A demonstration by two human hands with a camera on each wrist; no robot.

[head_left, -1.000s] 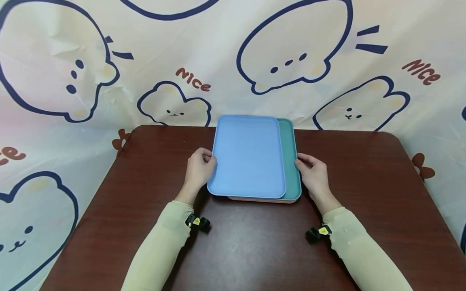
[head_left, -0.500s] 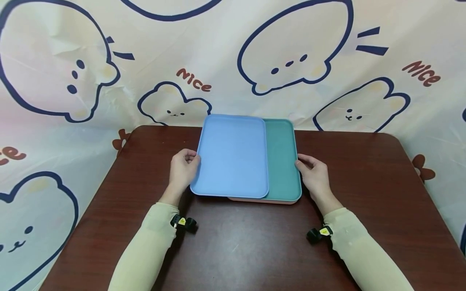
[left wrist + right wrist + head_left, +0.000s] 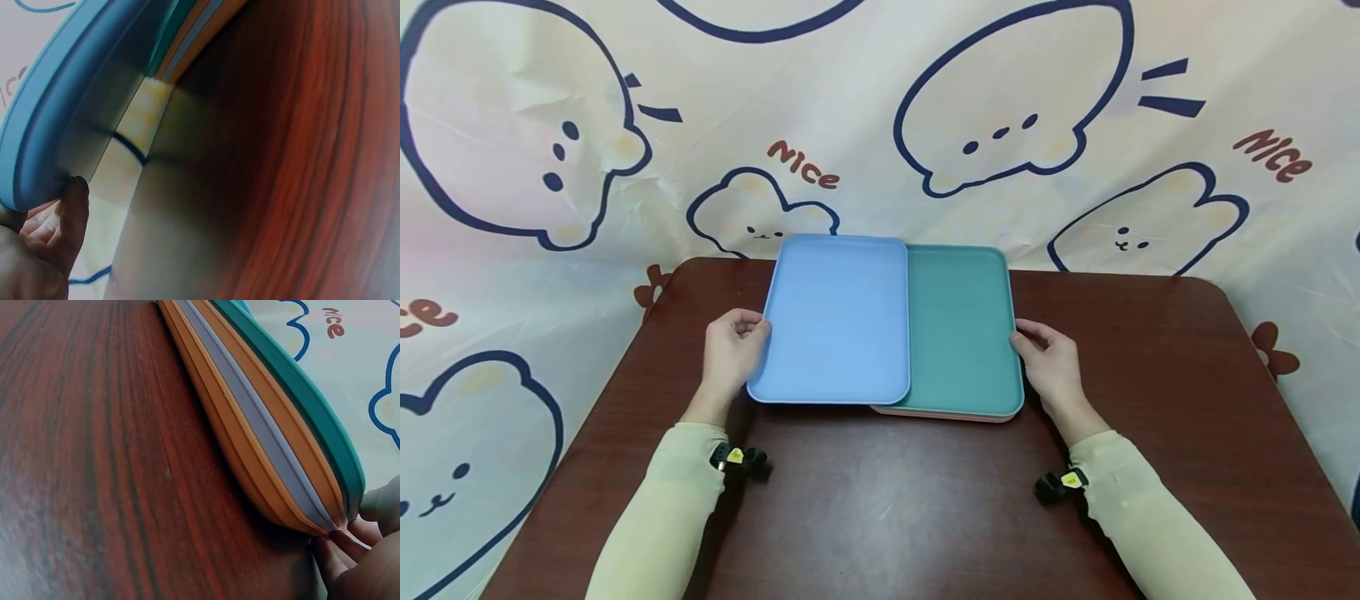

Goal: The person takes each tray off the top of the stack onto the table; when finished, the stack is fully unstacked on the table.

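My left hand (image 3: 727, 354) pinches the left rim of a blue rectangular tray (image 3: 838, 325). In the left wrist view, fingers sit beneath this tray, and its held end is raised off the table. Its right side overlaps a green tray (image 3: 966, 333). That green one tops a stack; the right wrist view shows an orange tray (image 3: 284, 425), a lavender tray (image 3: 275, 447) and another orange layer below it. My right hand (image 3: 1051, 362) holds the stack's right edge, thumb at the green rim and fingers against the sides of the lower trays.
The stack rests near the far edge of a dark brown wooden table (image 3: 880, 517). Behind and beside the table hangs a pale cloth (image 3: 865, 100) printed with cartoon outlines. A small black device is strapped to each wrist.
My left hand has drawn the blue tray leftward, baring much more of the green tray. The right hand and the stack have stayed in place.
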